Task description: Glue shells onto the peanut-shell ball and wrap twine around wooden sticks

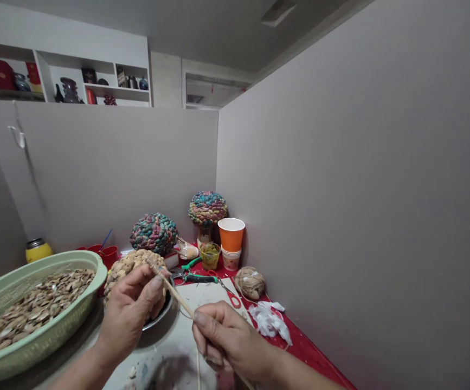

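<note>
A thin pale stick (181, 301) runs slantwise between my two hands. My left hand (132, 309) pinches its upper end, where something like twine is wrapped round it. My right hand (230, 338) grips the stick lower down, with fingers curled round it. Behind my left hand a beige, shell-covered dome (131, 264) rests in a metal bowl (165, 314), partly hidden by the hand. A pale strand (198, 365) hangs below my right hand.
A green basket (96, 265) of shells or husks stands left. Behind are colourful domes (154, 233), an orange cup (231, 236) and green-handled pliers (200, 278). Right lie a twine ball (250, 283), red-handled scissors (233, 299) and crumpled white tissue (270, 319). Grey partitions (340, 189) enclose the table.
</note>
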The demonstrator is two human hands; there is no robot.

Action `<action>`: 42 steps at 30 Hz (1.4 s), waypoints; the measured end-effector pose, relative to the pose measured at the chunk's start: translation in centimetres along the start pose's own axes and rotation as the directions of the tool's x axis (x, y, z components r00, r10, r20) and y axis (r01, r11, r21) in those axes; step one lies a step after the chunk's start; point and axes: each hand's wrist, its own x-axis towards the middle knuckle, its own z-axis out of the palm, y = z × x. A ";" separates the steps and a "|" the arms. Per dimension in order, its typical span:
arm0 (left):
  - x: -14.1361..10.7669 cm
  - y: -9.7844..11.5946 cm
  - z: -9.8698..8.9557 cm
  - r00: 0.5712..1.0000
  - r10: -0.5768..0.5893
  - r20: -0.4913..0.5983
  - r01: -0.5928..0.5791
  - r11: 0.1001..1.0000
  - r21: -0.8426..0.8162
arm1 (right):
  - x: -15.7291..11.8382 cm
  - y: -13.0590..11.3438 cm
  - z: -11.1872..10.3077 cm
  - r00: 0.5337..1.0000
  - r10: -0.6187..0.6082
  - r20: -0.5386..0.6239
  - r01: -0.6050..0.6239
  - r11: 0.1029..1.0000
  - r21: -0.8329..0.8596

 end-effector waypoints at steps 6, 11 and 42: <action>0.4 1.0 0.4 0.995 -0.044 -0.084 0.037 0.996 -0.076 | 0.4 -1.0 -1.0 0.997 0.069 -0.036 -0.065 0.991 0.116; 0.8 1.8 0.6 0.981 -0.034 -0.193 0.015 0.995 -0.099 | 0.7 -1.6 -1.1 0.994 0.064 -0.083 -0.054 0.991 0.124; 1.0 1.0 1.0 0.953 -0.064 -0.296 0.060 0.998 -0.023 | 0.3 -0.4 -0.2 0.981 0.003 -0.196 -0.040 0.981 -0.189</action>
